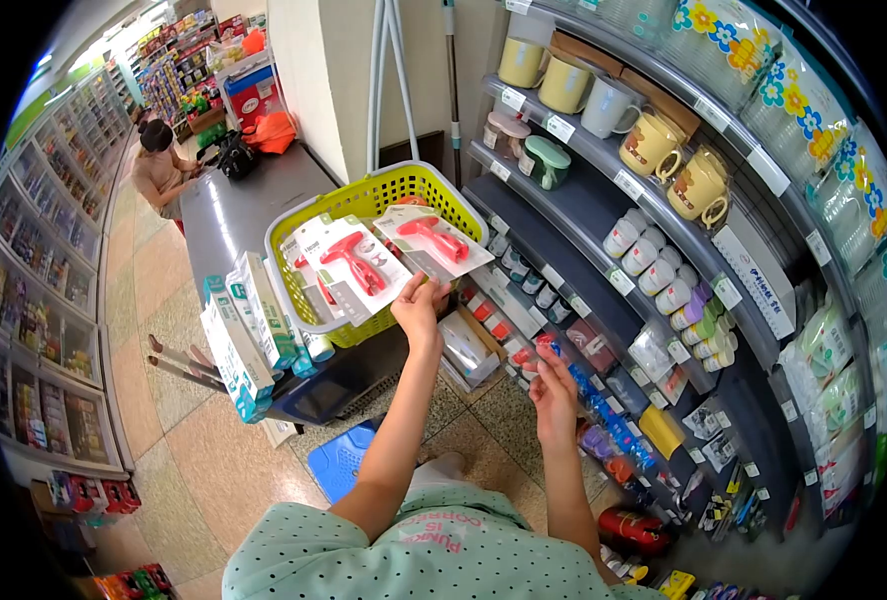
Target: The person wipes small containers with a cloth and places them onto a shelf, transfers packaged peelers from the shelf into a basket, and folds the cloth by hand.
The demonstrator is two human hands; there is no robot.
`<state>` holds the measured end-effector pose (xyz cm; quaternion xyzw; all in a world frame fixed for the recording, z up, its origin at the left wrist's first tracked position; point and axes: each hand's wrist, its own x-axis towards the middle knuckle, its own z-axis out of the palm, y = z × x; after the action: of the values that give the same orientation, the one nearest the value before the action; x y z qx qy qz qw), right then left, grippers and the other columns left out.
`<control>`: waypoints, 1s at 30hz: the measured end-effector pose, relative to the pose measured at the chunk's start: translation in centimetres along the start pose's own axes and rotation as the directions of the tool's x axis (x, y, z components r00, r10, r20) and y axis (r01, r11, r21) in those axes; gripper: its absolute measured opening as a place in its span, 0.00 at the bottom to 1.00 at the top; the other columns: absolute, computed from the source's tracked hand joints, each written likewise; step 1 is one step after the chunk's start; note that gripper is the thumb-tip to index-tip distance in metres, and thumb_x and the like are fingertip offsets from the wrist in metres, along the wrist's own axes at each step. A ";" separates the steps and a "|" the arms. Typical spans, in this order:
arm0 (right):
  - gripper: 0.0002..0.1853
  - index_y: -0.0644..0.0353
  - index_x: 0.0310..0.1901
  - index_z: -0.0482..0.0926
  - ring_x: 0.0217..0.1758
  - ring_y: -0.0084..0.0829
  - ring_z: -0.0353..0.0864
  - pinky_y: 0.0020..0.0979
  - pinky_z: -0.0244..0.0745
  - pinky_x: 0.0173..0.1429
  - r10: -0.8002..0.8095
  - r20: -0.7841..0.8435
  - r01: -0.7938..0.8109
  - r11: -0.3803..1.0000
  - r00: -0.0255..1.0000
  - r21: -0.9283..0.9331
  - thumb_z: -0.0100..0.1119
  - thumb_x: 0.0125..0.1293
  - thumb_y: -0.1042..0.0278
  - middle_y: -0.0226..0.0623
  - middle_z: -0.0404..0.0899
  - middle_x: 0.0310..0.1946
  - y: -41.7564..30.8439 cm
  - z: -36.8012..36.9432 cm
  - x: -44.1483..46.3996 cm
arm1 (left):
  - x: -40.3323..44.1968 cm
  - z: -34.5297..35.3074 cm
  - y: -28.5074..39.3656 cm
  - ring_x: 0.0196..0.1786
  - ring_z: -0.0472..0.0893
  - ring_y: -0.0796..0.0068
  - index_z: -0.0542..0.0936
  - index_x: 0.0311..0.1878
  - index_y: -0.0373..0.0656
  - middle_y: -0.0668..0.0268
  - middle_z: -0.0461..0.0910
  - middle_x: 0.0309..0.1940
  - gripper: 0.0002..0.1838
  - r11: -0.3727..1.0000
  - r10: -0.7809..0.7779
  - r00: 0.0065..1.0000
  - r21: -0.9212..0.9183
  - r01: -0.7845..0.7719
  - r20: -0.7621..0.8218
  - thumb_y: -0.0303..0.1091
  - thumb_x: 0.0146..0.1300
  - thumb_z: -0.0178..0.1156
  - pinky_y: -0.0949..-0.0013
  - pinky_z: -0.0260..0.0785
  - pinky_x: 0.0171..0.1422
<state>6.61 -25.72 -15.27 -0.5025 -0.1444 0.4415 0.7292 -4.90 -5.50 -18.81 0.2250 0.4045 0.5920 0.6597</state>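
Observation:
My left hand (421, 308) pinches the lower edge of a carded pack with a red T-shaped tool (360, 262), which looks like a peeler. A second carded pack with a similar red tool (436, 240) overlaps beside it, close to the same fingers. Both packs lie over a yellow-green shopping basket (426, 180) with a grey rim, and more cards show underneath. The basket rests on the end of a dark counter (226, 215). My right hand (552, 395) is raised in front of the shelves, its fingers loosely bent and apart, with nothing visible in them.
Curved shelves (564, 215) on the right carry mugs (654, 142), cups and small packs. Boxed rolls (236, 345) stand against the counter's near side. A blue step stool (344, 460) is on the floor. Another person (159, 170) is at the counter's far left.

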 end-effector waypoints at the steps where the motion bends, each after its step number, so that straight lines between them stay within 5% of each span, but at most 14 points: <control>1: 0.14 0.61 0.54 0.77 0.27 0.13 0.68 0.16 0.61 0.31 -0.002 0.000 0.002 1.000 1.000 0.002 0.56 0.68 0.70 0.33 0.82 0.38 0.0 -0.1 0.0 | -0.1 0.4 0.2 0.39 0.85 0.67 0.73 0.57 0.29 0.60 0.83 0.40 0.22 1.000 0.007 1.000 0.000 -0.007 -0.011 0.25 0.59 0.63 0.71 0.76 0.46; 9: 0.16 0.60 0.56 0.77 0.26 0.15 0.67 0.18 0.62 0.31 -0.027 -0.026 0.027 1.000 0.999 -0.002 0.56 0.68 0.68 0.34 0.82 0.38 0.0 -1.2 -0.5 | -0.8 1.4 -0.2 0.40 0.85 0.66 0.63 0.64 0.26 0.54 0.83 0.43 0.30 0.990 0.140 0.989 -0.043 -0.138 0.056 0.27 0.62 0.63 0.70 0.76 0.47; 13: 0.16 0.59 0.55 0.78 0.27 0.14 0.68 0.18 0.62 0.32 -0.023 -0.058 0.023 1.000 0.998 0.004 0.56 0.68 0.68 0.33 0.82 0.38 0.0 -1.5 -1.0 | -3.2 2.0 -0.6 0.42 0.85 0.67 0.60 0.68 0.33 0.56 0.82 0.49 0.36 0.997 0.077 0.987 -0.018 -0.075 0.138 0.32 0.61 0.66 0.70 0.72 0.53; 22: 0.14 0.56 0.53 0.79 0.28 0.12 0.69 0.16 0.61 0.33 -0.088 -0.147 0.096 0.994 0.985 0.049 0.57 0.67 0.66 0.30 0.82 0.37 -1.9 -3.4 -3.6 | -9.2 5.0 -1.4 0.46 0.84 0.66 0.63 0.67 0.34 0.54 0.80 0.53 0.31 0.997 -0.014 0.928 0.077 -0.015 0.373 0.32 0.64 0.62 0.68 0.71 0.58; 30: 0.13 0.56 0.52 0.79 0.27 0.13 0.69 0.17 0.60 0.31 -0.241 -0.308 0.273 0.960 0.920 0.065 0.58 0.67 0.65 0.31 0.83 0.37 -5.5 -7.7 -8.0 | -17.7 9.5 -3.9 0.44 0.84 0.68 0.69 0.63 0.38 0.51 0.79 0.53 0.23 0.980 -0.188 0.767 0.173 0.102 0.613 0.30 0.65 0.59 0.67 0.72 0.55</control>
<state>9.87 -37.29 -12.19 -0.4999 -0.0742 0.2683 0.8201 5.52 -21.61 -11.73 0.4192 0.2158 0.4030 0.7844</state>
